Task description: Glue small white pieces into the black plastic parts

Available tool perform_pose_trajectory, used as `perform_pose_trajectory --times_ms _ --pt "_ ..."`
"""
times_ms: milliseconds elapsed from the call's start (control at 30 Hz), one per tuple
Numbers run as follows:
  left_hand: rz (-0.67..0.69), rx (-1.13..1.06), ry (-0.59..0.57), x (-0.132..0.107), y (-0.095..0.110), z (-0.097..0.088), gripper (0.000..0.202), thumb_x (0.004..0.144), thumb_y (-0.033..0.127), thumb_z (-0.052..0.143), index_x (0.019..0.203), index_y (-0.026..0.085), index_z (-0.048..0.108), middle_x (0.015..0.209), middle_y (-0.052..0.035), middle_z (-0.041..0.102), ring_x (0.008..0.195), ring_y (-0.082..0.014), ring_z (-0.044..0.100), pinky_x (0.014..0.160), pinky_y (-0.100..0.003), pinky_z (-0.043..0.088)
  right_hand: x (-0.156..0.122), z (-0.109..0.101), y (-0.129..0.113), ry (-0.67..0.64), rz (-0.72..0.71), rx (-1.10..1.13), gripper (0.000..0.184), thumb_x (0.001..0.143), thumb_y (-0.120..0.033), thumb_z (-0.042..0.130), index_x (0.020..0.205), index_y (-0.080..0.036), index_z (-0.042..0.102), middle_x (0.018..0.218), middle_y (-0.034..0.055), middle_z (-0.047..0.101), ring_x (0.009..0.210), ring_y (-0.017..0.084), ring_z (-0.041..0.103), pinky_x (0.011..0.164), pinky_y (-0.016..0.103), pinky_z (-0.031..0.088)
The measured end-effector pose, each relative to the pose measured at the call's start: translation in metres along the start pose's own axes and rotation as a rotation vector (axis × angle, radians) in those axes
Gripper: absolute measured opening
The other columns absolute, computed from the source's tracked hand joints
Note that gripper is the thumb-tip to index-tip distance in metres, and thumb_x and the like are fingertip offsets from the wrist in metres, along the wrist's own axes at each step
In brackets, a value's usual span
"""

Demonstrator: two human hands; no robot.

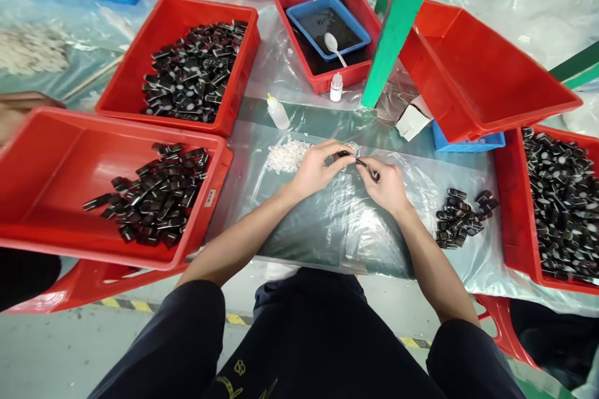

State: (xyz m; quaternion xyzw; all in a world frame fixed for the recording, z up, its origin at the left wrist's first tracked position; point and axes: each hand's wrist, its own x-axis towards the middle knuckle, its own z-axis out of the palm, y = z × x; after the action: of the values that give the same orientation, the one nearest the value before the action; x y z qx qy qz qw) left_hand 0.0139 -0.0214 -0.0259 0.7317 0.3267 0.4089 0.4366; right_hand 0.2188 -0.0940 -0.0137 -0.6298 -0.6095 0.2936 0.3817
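Closely, above a worktop [304,224] covered with clear plastic sheeting, a person in dark short sleeves is bringing both hands together over a small item. The left hand [324,165] is pinching a small black piece [345,153] between thumb and fingers, while the right hand [386,182] is gripping a dark part [375,175] just beside it; whether the two are forming one item or two, the view is not making clear. The fingertip hold is probably allowing fine control over something so slight, and the hands are meeting in front of the body, likely for an unobstructed look down.

Supplies are ringing that spot, apparently for easy reach: a heap of white scraps [286,156] is lying next to the left hand, and a squeeze bottle [279,113] with a yellow tip is standing behind it. A loose cluster of black pieces [461,218] is resting to the right, between the right forearm and a red bin [515,218] brimming with more. On the left, a second red bin [47,199] is holding a smaller batch, its walls presumably preventing the pieces from scattering.

The item in hand is looking black and glossy, its surface catching the light, with fingers hiding much of it. Similar pieces in the cluster are appearing short and blocky, pale glints running along their edges.
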Motion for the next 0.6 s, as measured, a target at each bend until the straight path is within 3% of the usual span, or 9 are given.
perform_pose_trajectory --times_ms 167,267,433,600 --pt "-0.036 -0.203 0.049 0.002 0.002 0.003 0.054 0.102 0.075 0.074 0.11 0.025 0.092 0.105 -0.0107 0.084 0.099 -0.0237 0.074 0.086 -0.038 0.059 0.003 0.006 -0.005 0.055 0.076 0.316 0.042 0.093 -0.065 0.078 0.087 -0.024 0.082 0.065 -0.0032 0.05 0.061 0.015 0.038 0.06 0.031 0.035" --pt "-0.069 -0.271 0.042 0.001 -0.002 0.006 0.053 0.096 0.073 0.082 0.111 0.023 0.091 0.098 -0.0086 0.083 0.088 -0.0204 0.074 0.083 -0.036 0.06 0.002 0.008 -0.007 -0.005 0.12 0.448 0.05 0.089 -0.074 0.081 0.087 -0.024 0.082 0.063 -0.0043 0.044 0.059 0.014 0.036 0.055 0.03 0.03" --pt "-0.18 -0.315 0.057 0.0 -0.008 0.011 0.06 0.088 0.069 0.091 0.123 0.021 0.086 0.085 -0.0024 0.076 0.07 -0.0145 0.067 0.067 -0.029 0.054 0.0 0.011 -0.005 -0.035 0.139 0.472 0.062 0.086 -0.086 0.079 0.089 -0.024 0.081 0.062 -0.0053 0.039 0.058 0.014 0.032 0.052 0.029 0.024" --pt "-0.193 -0.364 0.061 0.002 -0.009 0.012 0.06 0.085 0.075 0.091 0.103 0.018 0.084 0.085 -0.0042 0.077 0.067 -0.0127 0.063 0.064 -0.029 0.053 -0.001 0.012 -0.004 -0.064 0.104 0.429 0.059 0.089 -0.082 0.077 0.094 -0.023 0.084 0.063 -0.0051 0.042 0.06 0.014 0.033 0.056 0.03 0.03"
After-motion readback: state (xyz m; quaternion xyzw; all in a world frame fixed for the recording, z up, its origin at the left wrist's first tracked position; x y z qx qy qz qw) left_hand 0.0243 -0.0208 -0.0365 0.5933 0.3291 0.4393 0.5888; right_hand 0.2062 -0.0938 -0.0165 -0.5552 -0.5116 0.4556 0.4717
